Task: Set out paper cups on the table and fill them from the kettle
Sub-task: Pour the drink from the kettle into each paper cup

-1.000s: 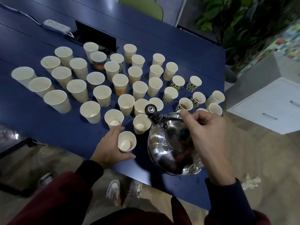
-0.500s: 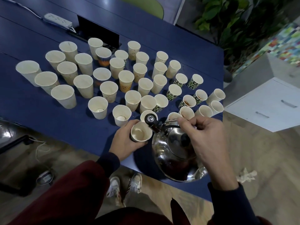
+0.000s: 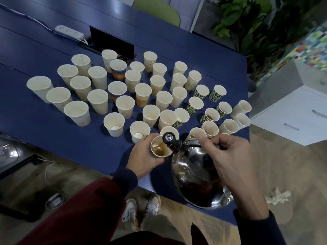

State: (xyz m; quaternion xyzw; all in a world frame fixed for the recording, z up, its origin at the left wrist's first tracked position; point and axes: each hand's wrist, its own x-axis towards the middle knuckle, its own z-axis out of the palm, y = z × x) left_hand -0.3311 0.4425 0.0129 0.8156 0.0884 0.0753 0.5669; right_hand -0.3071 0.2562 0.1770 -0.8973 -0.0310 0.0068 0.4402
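White paper cup [image 3: 159,150], partly filled with brown liquid, sits within the curled fingers of the left hand [image 3: 141,159], against the spout [image 3: 169,138]. Fingers of the right hand [image 3: 230,161] wrap the shiny steel kettle [image 3: 192,175] handle. A second ago this cup stood empty on the table [image 3: 53,138]

One wide-angle view from the person's head looks forward and steeply down, close over the blue table [image 3: 35,55]

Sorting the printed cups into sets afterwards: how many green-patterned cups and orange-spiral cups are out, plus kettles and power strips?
Green-patterned cups: 6
Orange-spiral cups: 1
Kettles: 1
Power strips: 1
Total: 9
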